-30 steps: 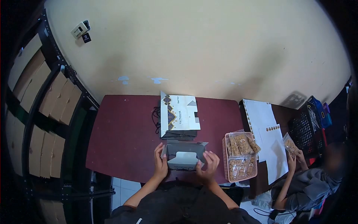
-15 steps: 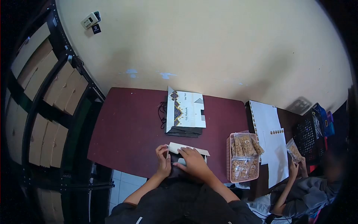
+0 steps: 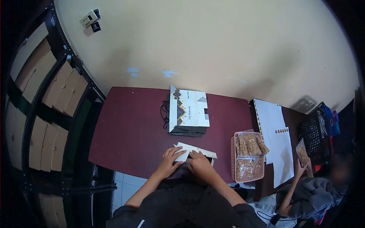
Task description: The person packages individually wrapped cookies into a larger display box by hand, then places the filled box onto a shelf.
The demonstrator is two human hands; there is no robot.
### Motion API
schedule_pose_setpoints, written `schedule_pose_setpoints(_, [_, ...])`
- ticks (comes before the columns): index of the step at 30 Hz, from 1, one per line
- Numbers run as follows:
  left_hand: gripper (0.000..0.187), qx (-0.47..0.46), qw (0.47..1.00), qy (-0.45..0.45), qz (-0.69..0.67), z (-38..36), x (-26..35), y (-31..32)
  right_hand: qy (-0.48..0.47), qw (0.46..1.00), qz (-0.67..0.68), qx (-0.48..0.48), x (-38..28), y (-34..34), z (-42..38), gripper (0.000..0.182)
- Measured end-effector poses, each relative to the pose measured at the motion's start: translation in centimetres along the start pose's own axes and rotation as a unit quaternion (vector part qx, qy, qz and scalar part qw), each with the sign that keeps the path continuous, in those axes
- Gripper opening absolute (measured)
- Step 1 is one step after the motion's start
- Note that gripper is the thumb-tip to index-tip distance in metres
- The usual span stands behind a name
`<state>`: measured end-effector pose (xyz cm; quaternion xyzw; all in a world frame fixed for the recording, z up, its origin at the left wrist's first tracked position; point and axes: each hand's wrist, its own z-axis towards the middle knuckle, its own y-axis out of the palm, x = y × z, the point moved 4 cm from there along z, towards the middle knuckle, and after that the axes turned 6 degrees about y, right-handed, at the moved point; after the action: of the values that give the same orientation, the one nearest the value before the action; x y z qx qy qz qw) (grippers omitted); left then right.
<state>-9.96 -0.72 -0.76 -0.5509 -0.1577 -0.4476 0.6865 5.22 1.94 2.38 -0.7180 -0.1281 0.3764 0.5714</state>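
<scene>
A white folded-card piece (image 3: 185, 147), with a dark inside, lies at the table's front edge, close against my body. My left hand (image 3: 169, 162) presses on its left part, fingers stretched out over the white panel. The fingers of my right hand (image 3: 200, 164) are bent over its near edge, gripping the card at the dark opening. Part of the piece is hidden beneath both hands. Beyond it, a stack of flat white-and-black paper bags (image 3: 193, 108) with a gold and blue pattern rests on the table, black cord handles at its left.
The maroon table (image 3: 125, 125) meets the wall. A pink basket (image 3: 233, 157) of snack packets stands at its right. Further right are white sheets (image 3: 272, 121), a black crate (image 3: 310, 133) and a co-worker holding a packet (image 3: 302, 152). A shelf with cartons (image 3: 49, 144) stands left.
My left hand has moved from the card's left edge onto its white panel, fingers now laid flat. My right hand has shifted slightly right, its fingers more bent. The card has turned a little.
</scene>
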Motion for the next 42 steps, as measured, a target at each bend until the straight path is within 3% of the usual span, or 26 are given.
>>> schedule_pose_setpoints(2, [0.045, -0.045, 0.999, -0.009, 0.016, 0.1, 0.0, 0.3, -0.021, 0.995, 0.026, 0.089, 0.0, -0.4, -0.8, 0.035])
schedule_pose_setpoints(3, [0.045, -0.047, 0.999, -0.010, 0.015, 0.1, 0.0, 0.5, -0.020, 0.996, 0.027, 0.088, -0.3, -0.7, -1.1, 0.035])
schedule_pose_setpoints(5, [0.048, -0.078, 0.995, -0.010, 0.057, 0.1, 0.0, 1.1, 0.062, 0.984, 0.100, 0.133, 0.0, -1.2, -1.9, 0.033])
schedule_pose_setpoints(8, [0.055, -0.133, 0.984, 0.016, 0.116, 0.5, 0.7, 1.5, 0.061, 0.976, 0.079, 0.195, -0.5, -1.5, -2.8, 0.027])
schedule_pose_setpoints(12, [0.069, -0.145, 0.985, 0.022, 0.092, 0.4, 0.2, 2.2, 0.071, 0.985, 0.097, 0.128, -0.3, 0.4, -3.6, 0.013])
schedule_pose_setpoints(15, [0.074, -0.155, 0.986, 0.020, 0.059, 0.6, -0.1, 2.3, 0.084, 0.988, 0.095, 0.089, -0.3, 0.7, -3.7, 0.012])
schedule_pose_setpoints(16, [0.086, -0.165, 0.984, 0.028, 0.059, 0.7, -0.4, 2.6, 0.086, 0.988, 0.095, 0.091, -0.2, 0.6, -3.7, 0.012])
schedule_pose_setpoints(17, [0.086, -0.167, 0.984, 0.031, 0.060, 0.6, -1.2, 3.2, 0.083, 0.988, 0.098, 0.084, -0.1, 0.7, -3.7, 0.013])
schedule_pose_setpoints(19, [0.098, -0.091, 0.986, 0.041, -0.133, 0.8, -2.6, 3.8, 0.083, 0.988, 0.100, 0.081, 0.1, 0.7, -3.6, 0.014])
schedule_pose_setpoints(20, [0.115, -0.062, 0.988, 0.052, -0.130, 1.0, -3.0, 3.8, 0.071, 0.990, 0.091, 0.083, 0.0, 0.7, -3.6, 0.016])
schedule_pose_setpoints(23, [0.118, -0.017, 0.979, 0.033, -0.199, 2.0, -3.2, 3.3, 0.075, 0.990, 0.064, 0.096, 0.5, 0.7, -4.0, 0.021])
schedule_pose_setpoints(24, [0.122, -0.044, 0.981, 0.015, -0.190, 1.9, -4.3, 4.0, 0.058, 0.988, 0.086, 0.113, 0.6, 0.9, -4.0, 0.022])
schedule_pose_setpoints(25, [0.121, -0.057, 0.968, -0.018, -0.242, 2.0, -4.1, 4.2, 0.043, 0.985, 0.106, 0.132, 0.6, 0.9, -4.1, 0.023])
schedule_pose_setpoints(28, [0.111, -0.105, 0.981, 0.013, -0.163, 2.3, -3.4, 4.2, 0.042, 0.989, 0.113, 0.084, 0.8, 0.9, -3.9, 0.024])
schedule_pose_setpoints(31, [0.096, -0.086, 0.991, 0.027, -0.101, 1.7, -3.4, 4.9, 0.076, 0.989, 0.112, 0.067, 0.8, 0.2, -3.5, 0.032])
schedule_pose_setpoints(32, [0.090, -0.056, 0.994, 0.028, -0.089, 1.4, -3.4, 4.9, 0.068, 0.988, 0.113, 0.078, 0.7, -0.4, -3.7, 0.045])
schedule_pose_setpoints(34, [0.077, -0.003, 0.997, 0.013, -0.082, 1.5, -2.5, 4.6, 0.101, 0.989, 0.083, 0.068, 0.9, -0.9, -3.3, 0.048])
schedule_pose_setpoints(36, [0.075, 0.023, 0.997, 0.007, -0.079, 2.1, -1.9, 4.5, 0.158, 0.985, 0.048, 0.057, 1.3, -1.0, -2.4, 0.053])
schedule_pose_setpoints(42, [0.064, 0.081, 0.996, 0.006, -0.042, 3.1, -2.7, 5.7, 0.178, 0.978, -0.062, 0.089, 1.9, 1.2, -0.8, 0.058])
